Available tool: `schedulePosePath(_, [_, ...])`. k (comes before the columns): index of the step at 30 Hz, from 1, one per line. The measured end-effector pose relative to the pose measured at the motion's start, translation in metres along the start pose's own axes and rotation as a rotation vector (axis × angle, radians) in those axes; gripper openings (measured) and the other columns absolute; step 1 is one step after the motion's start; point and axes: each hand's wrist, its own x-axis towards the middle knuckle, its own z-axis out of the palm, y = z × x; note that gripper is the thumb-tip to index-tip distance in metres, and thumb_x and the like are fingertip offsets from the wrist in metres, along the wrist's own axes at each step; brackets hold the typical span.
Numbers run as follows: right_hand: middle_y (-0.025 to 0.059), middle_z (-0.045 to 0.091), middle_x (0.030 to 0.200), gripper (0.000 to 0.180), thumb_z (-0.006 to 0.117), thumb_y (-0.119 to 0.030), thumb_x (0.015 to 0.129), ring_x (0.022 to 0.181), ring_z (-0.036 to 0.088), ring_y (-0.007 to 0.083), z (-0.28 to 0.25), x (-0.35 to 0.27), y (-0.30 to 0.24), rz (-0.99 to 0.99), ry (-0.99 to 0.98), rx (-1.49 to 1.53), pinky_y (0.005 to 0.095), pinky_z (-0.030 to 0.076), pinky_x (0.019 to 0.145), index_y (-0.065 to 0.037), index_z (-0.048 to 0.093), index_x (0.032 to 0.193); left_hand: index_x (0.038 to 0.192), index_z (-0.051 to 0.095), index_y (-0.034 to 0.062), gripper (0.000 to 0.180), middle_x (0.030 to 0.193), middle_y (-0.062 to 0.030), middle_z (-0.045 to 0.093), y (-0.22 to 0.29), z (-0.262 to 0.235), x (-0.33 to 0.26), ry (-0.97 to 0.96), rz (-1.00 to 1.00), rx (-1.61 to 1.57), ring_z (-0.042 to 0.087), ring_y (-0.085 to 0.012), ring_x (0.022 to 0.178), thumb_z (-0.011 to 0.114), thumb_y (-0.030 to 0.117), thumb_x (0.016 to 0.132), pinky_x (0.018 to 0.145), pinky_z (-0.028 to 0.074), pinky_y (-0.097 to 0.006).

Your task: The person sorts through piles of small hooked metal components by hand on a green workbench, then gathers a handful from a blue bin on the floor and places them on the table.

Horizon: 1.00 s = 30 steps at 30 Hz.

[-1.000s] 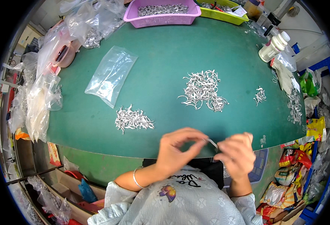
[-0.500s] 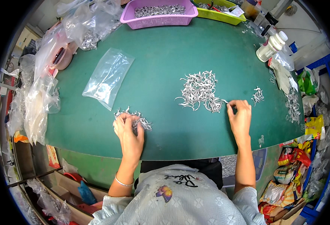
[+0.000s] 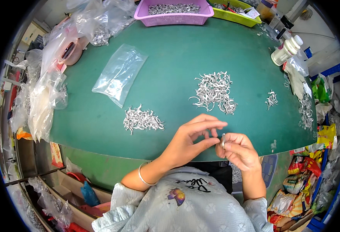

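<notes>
My left hand (image 3: 191,141) and my right hand (image 3: 237,150) meet over the near edge of the green table (image 3: 170,73). The right hand pinches a small silver metal piece (image 3: 223,140) between thumb and fingers, and the left thumb and forefinger reach to it. A big heap of silver metal pieces (image 3: 215,92) lies just beyond the hands. A smaller heap of the same pieces (image 3: 142,119) sits to the left of the left hand. A tiny cluster (image 3: 271,99) lies to the right.
A clear plastic bag (image 3: 118,74) lies on the table's left half. A purple basket (image 3: 174,10) and a yellow-green tray (image 3: 232,12) stand at the far edge. A white bottle (image 3: 286,50) stands at the right. Crumpled plastic bags (image 3: 42,96) pile along the left edge.
Both hands have drawn back from the two heaps and come together at the near edge. The right hand now holds a metal piece, with the left fingers on it.
</notes>
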Motion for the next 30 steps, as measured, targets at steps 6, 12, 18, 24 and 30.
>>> schedulePosePath(6, [0.0127,0.062,0.080,0.012,0.056,-0.006,0.085,0.073,0.060,0.0176,0.005,-0.005,-0.001,0.042,0.014,0.012,0.0273,0.047,0.066,0.004,0.057,0.091,0.092,0.061,-0.0054,0.016,0.095,-0.0101,0.058,-0.003,0.000,-0.001,-0.040,-0.023,-0.183,0.056,-0.0156,0.088,0.060,-0.011,0.078,0.076,0.047,-0.027])
schedulePosePath(12, [0.0124,0.062,0.083,0.016,0.058,0.010,0.078,0.076,0.060,0.0171,0.030,-0.013,0.008,-0.403,0.270,-0.417,0.0273,0.047,0.069,0.005,0.059,0.093,0.092,0.062,-0.0040,0.010,0.088,-0.0080,0.063,-0.004,0.007,-0.010,0.141,-0.331,-0.405,0.060,-0.0132,0.081,0.060,-0.003,0.082,0.073,0.047,-0.025])
schedulePosePath(18, [0.0135,0.061,0.084,0.019,0.057,0.016,0.075,0.077,0.058,0.0180,0.034,-0.012,0.008,-0.519,0.249,-0.401,0.0276,0.047,0.071,0.007,0.060,0.092,0.092,0.062,-0.0040,0.012,0.087,-0.0088,0.063,-0.004,0.010,-0.018,0.082,-0.411,-0.613,0.060,-0.0133,0.076,0.061,0.003,0.083,0.069,0.047,-0.024])
schedulePosePath(24, [0.0121,0.061,0.085,0.020,0.061,0.015,0.072,0.079,0.055,0.0176,0.032,-0.013,0.009,-0.538,0.281,-0.442,0.0283,0.045,0.071,0.006,0.062,0.090,0.097,0.061,-0.0040,0.019,0.088,-0.0085,0.063,-0.014,0.011,-0.019,0.016,-0.585,-0.984,0.059,-0.0128,0.077,0.063,0.010,0.084,0.071,0.050,-0.023])
schedulePosePath(30, [0.0111,0.063,0.085,0.019,0.063,0.013,0.071,0.081,0.053,0.0183,0.032,-0.012,0.009,-0.603,0.295,-0.535,0.0294,0.042,0.072,0.005,0.063,0.088,0.089,0.061,-0.0014,0.015,0.083,-0.0043,0.059,-0.009,0.017,-0.020,0.012,-0.621,-1.006,0.052,-0.0100,0.074,0.058,0.013,0.088,0.066,0.044,-0.023])
